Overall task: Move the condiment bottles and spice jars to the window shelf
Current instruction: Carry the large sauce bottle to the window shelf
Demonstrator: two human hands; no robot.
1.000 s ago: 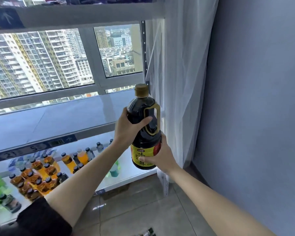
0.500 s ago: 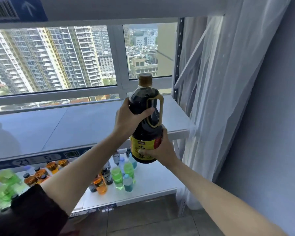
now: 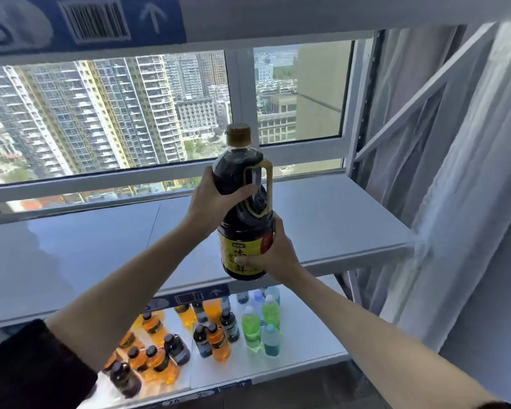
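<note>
Grey wall (image 3: 484,364) right; white curtain (image 3: 460,172) beside window (image 3: 130,113). Grey shelf (image 3: 337,219) spans the window, bare. One dark bottle (image 3: 244,208), upright, held above the shelf front. Left hand (image 3: 216,199) wraps its shoulder; right hand (image 3: 278,255) curls round its base. Lower shelf (image 3: 304,329): many drinks (image 3: 216,338), count uncertain.

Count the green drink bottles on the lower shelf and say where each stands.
2. One green bottle stands at the front of the right-hand cluster; the other stands just behind it, to its right. Others may be hidden behind the arms or the shelf above.
</note>
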